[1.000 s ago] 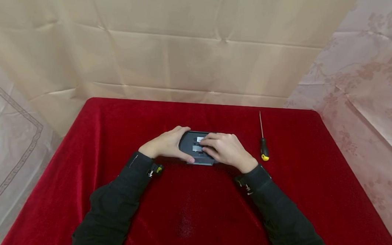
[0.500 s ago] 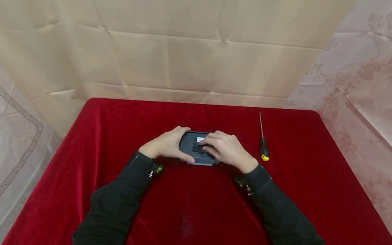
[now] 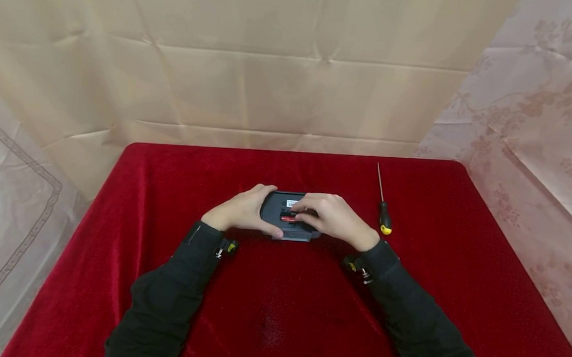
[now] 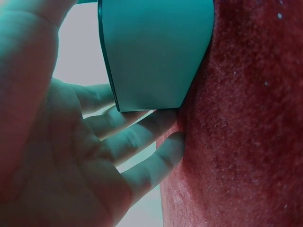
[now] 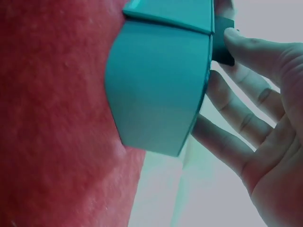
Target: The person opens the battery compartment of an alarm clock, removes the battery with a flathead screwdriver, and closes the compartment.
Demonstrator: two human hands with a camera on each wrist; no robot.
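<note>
The tabletop [image 3: 168, 194] under its red cloth [image 3: 279, 307] is the biggest thing before me, backed by a creased beige sheet [image 3: 271, 80] beyond the far edge and a pale flowered one [image 3: 536, 132] past the right edge. My black sleeves [image 3: 173, 291] come in from the near edge.

The dark gray device [image 3: 276, 206] lies flat near the middle of the tabletop, a little toward the far edge, with its underside up. My left hand [image 3: 238, 211] grips its left end, fingers curled over the far rim and thumb along the near rim; from the left wrist, the fingers [image 4: 142, 127] lie tucked against the shell [image 4: 156, 52] where it meets the cloth. My right hand [image 3: 334, 219] covers the right end, its fingertips bent onto a small red piece [image 3: 287, 218] in the slot, just below a white label [image 3: 291, 203]. From the right wrist, one fingertip [image 5: 236, 40] presses a dark tab at the shell's [image 5: 161, 90] edge. Whether I pinch the red piece or only press on it, I cannot tell.

To do this well, I judge the left hand should hold the shell firmly down so it does not slide on the soft cloth, while the right works with light, level pressure, not prying at an angle.

A screwdriver [image 3: 383, 202] lies well apart to the right, its tip pointing at the far edge. There is wide open cloth toward the near edge and both sides.
</note>
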